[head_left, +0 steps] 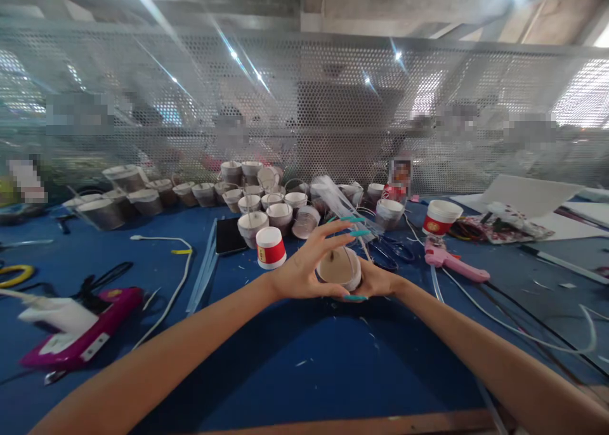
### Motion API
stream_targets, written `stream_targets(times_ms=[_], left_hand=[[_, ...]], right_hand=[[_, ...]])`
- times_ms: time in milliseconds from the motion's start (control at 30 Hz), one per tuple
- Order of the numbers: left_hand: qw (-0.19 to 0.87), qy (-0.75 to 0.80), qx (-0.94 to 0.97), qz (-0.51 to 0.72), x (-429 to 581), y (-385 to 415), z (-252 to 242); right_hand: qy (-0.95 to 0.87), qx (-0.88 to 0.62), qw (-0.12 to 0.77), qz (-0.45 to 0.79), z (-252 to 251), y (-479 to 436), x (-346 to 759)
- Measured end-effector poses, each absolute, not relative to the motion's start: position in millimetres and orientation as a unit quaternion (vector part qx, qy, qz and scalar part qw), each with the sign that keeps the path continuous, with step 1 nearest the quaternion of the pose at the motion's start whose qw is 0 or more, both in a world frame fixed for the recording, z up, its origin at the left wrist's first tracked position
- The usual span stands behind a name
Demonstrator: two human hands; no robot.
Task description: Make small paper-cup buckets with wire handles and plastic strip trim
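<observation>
A small grey-white pot (339, 267) is tilted so that its brownish round face turns towards me. My right hand (377, 279) is closed around its right side; most of those fingers are hidden behind the pot. Around its left side my left hand (304, 264) makes a wide C, the fingers spread above the pot and the thumb across its near edge. Long turquoise nails show on that hand. Left of my hands, a red and white paper cup (271, 248) stands upside down. Blue-handled scissors (383, 256) lie just beyond my right hand.
Several grey-white pots (278, 214) with wire handles crowd the back of the blue table (304, 371). A pink glue gun (454, 262) and another paper cup (441, 218) are at right. A magenta power strip (85, 333), white cable (178, 283) and black phone-like slab (231, 235) lie left.
</observation>
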State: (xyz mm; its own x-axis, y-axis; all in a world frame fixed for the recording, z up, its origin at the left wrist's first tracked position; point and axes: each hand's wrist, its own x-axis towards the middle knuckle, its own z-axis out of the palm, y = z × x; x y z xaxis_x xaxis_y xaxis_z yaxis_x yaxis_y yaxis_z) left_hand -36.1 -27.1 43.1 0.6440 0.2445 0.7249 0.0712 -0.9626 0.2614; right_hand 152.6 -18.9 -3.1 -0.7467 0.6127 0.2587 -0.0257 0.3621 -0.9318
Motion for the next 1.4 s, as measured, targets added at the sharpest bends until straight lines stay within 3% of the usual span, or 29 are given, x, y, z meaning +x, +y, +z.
stream_targets(times_ms=[1000, 1400], left_hand=[[0.052, 0.120, 0.881, 0.455, -34.7, -33.9, 43.7], [0.075, 0.120, 0.859, 0.492, -31.4, -30.4, 38.2]], right_hand=[[-0.701, -0.227, 0.319, 0.596, 3.0, -27.4, 150.6], [-0.653, -0.270, 0.343, 0.619, 1.6, -30.2, 147.6]])
